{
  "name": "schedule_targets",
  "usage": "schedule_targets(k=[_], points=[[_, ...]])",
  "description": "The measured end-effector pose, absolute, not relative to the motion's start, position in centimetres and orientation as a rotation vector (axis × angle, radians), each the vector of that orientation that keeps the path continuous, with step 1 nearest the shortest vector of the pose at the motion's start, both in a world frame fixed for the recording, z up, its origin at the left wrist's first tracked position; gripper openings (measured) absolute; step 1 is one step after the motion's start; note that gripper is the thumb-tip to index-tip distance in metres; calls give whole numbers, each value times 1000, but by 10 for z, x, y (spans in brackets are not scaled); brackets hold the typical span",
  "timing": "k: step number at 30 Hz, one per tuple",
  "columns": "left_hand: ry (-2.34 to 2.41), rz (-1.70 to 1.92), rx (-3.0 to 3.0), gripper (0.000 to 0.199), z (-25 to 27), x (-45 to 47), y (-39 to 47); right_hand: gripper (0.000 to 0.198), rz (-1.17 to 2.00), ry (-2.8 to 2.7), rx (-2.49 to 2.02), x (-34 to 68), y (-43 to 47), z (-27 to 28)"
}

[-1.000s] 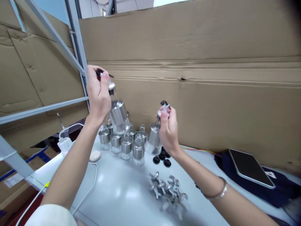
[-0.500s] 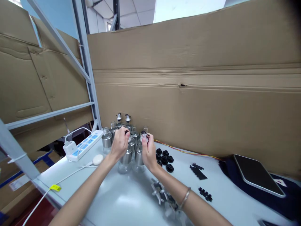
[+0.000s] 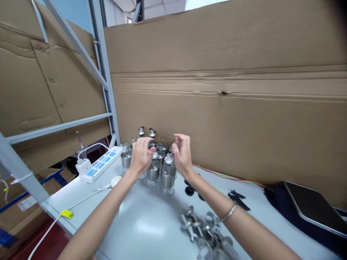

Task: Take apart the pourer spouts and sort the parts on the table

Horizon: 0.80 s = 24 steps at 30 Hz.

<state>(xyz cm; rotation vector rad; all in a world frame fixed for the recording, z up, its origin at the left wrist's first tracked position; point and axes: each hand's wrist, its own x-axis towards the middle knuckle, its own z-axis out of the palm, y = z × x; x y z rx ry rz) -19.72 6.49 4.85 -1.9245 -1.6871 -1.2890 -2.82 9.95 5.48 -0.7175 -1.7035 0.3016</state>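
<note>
Several glass bottles with silver metal bands stand grouped at the back left of the table. My left hand (image 3: 141, 155) is open beside a front bottle (image 3: 153, 172), with thumb and fingers apart and curved. Just right of another bottle (image 3: 168, 177), which wears a silver cap, my right hand (image 3: 183, 155) is raised and open, fingers bent, nothing visible in it. Two bottles behind carry silver tops with black tips (image 3: 152, 133). Some bottles are partly hidden behind my hands.
Loose silver bottle tops (image 3: 207, 231) lie in a heap at the front. Black round parts (image 3: 189, 190) and black strips (image 3: 239, 199) lie to the right. A white power strip (image 3: 101, 164) is at left, a dark tablet (image 3: 314, 202) at right. Cardboard (image 3: 230, 126) walls the back.
Both hands have let go of the silver bottle tops and opened, the right moving up and away to the right. The camera view has shifted slightly.
</note>
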Motion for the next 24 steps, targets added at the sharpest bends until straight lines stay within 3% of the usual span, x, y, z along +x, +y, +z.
schedule_targets(k=[6,15,24], points=[[-2162,-1207,-1812,36,96,-266,123,28,316,-2078,-845,-58,168,119],[-2414,-786,-2060,30,97,-287,194,30,395,-2441,-1124,-120,215,113],[-2243,-1127,-1836,25,96,-286,177,27,420,-2208,-1153,-113,207,106]])
